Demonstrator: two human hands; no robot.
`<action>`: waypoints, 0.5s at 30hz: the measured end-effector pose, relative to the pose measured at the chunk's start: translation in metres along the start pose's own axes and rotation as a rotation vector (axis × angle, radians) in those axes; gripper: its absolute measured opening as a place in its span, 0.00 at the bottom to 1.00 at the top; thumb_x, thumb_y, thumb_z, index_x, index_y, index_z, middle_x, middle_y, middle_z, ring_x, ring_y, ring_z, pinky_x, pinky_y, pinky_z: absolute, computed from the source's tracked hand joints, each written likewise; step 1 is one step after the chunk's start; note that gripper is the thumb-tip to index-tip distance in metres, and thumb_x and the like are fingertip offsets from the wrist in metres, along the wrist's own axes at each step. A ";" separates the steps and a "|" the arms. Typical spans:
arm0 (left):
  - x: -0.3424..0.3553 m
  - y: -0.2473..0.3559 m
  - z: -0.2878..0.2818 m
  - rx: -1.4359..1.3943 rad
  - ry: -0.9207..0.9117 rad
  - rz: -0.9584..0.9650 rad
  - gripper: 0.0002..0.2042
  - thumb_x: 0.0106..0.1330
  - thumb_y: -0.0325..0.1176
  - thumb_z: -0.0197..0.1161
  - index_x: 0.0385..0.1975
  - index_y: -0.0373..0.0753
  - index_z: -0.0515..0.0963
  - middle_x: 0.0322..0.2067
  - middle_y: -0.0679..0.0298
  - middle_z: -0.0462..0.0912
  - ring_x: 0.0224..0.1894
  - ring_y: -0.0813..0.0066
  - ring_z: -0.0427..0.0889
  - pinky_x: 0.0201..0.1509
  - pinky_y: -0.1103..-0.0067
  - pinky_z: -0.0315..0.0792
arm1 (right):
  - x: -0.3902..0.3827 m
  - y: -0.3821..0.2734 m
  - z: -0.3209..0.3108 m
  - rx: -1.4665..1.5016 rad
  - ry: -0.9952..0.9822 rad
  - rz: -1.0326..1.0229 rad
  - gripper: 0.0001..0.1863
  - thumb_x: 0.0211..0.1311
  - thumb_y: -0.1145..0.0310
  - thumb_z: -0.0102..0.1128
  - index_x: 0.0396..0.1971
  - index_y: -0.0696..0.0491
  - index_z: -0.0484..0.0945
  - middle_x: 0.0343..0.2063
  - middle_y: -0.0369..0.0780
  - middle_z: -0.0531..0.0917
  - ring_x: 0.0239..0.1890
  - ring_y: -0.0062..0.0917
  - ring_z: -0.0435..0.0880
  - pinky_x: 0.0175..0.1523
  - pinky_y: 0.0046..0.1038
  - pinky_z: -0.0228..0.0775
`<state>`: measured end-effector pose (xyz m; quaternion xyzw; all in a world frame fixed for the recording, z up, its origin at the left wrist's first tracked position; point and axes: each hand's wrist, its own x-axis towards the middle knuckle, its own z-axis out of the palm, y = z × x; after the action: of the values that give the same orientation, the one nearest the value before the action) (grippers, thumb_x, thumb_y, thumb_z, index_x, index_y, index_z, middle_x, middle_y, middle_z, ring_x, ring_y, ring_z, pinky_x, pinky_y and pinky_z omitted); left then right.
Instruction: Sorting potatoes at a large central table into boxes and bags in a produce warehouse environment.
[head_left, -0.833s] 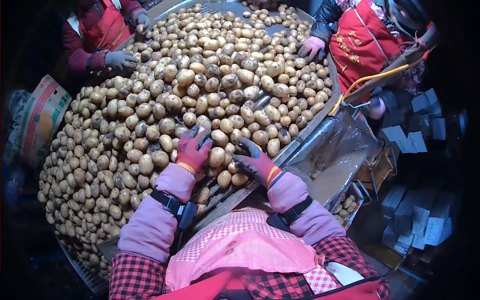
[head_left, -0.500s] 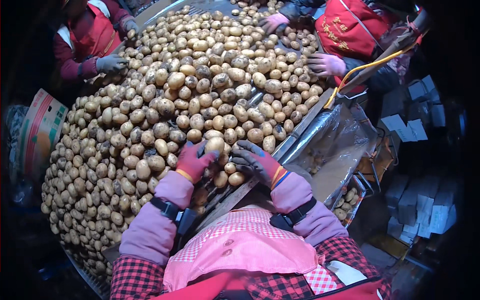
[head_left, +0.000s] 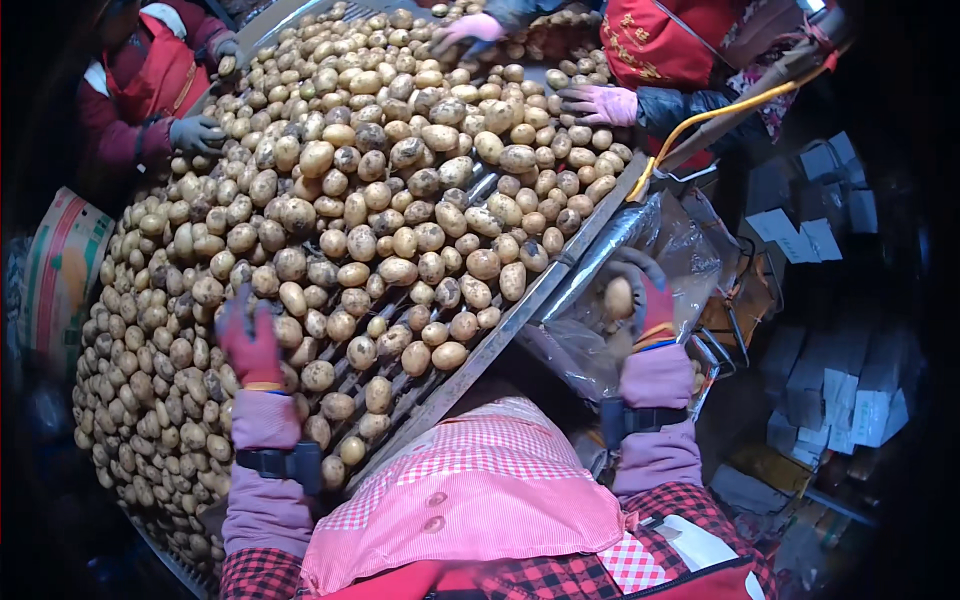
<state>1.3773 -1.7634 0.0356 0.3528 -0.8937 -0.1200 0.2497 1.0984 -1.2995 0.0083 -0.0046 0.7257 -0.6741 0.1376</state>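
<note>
Head view: right hand [head_left: 638,290] blurred around potato [head_left: 618,298]; left hand [head_left: 248,342] blurred too.

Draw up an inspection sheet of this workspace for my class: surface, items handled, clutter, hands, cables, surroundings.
Surface: slatted table, largely covered; some slats show near the wearer.
Items handled: heaped potatoes, many with dark patches; a single potato at the right hand.
Clutter: clear plastic sheeting beside the table; pale boxes at right.
Hands: left, gloved, over the heap; right, gloved, fingers curled by that potato, grip unclear.
Cables: yellow cord or hose, upper right.
Surroundings: two co-workers in red aprons.
</note>
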 end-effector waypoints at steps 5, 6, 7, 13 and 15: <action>-0.053 0.016 0.007 0.680 -0.138 0.042 0.32 0.57 0.53 0.63 0.61 0.44 0.70 0.65 0.52 0.62 0.66 0.45 0.58 0.69 0.56 0.50 | 0.023 0.020 0.033 -0.620 0.114 -0.514 0.29 0.58 0.67 0.59 0.60 0.56 0.68 0.54 0.50 0.74 0.57 0.42 0.72 0.65 0.37 0.60; -0.056 0.033 0.009 0.478 -0.283 0.044 0.33 0.57 0.55 0.62 0.60 0.44 0.70 0.64 0.53 0.63 0.67 0.45 0.57 0.70 0.55 0.47 | 0.021 0.025 0.070 -0.649 0.053 -0.607 0.31 0.56 0.64 0.61 0.61 0.54 0.67 0.56 0.51 0.72 0.60 0.46 0.68 0.67 0.41 0.56; -0.057 0.051 0.012 0.249 -0.312 0.134 0.34 0.56 0.57 0.61 0.60 0.44 0.70 0.64 0.54 0.63 0.67 0.45 0.56 0.71 0.54 0.44 | 0.019 0.029 0.106 -0.831 -0.020 -0.662 0.33 0.54 0.61 0.62 0.62 0.52 0.67 0.59 0.53 0.69 0.63 0.50 0.64 0.69 0.44 0.52; -0.063 0.107 0.028 -0.116 -0.664 0.561 0.23 0.59 0.43 0.60 0.55 0.42 0.74 0.57 0.54 0.72 0.67 0.47 0.60 0.71 0.55 0.49 | 0.054 0.037 0.194 -1.185 -0.434 -0.836 0.35 0.57 0.42 0.55 0.65 0.32 0.63 0.69 0.44 0.57 0.72 0.43 0.50 0.73 0.49 0.35; -0.058 0.076 0.014 -0.347 -0.455 0.399 0.21 0.59 0.35 0.60 0.54 0.41 0.75 0.57 0.55 0.73 0.66 0.49 0.62 0.70 0.59 0.54 | 0.082 0.037 0.190 -1.218 -0.404 -0.914 0.33 0.55 0.46 0.60 0.62 0.34 0.68 0.66 0.44 0.61 0.70 0.42 0.53 0.72 0.47 0.40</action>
<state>1.3630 -1.6685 0.0326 0.0874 -0.9442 -0.2946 0.1189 1.0656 -1.4977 -0.0536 -0.4994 0.8545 -0.1337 -0.0508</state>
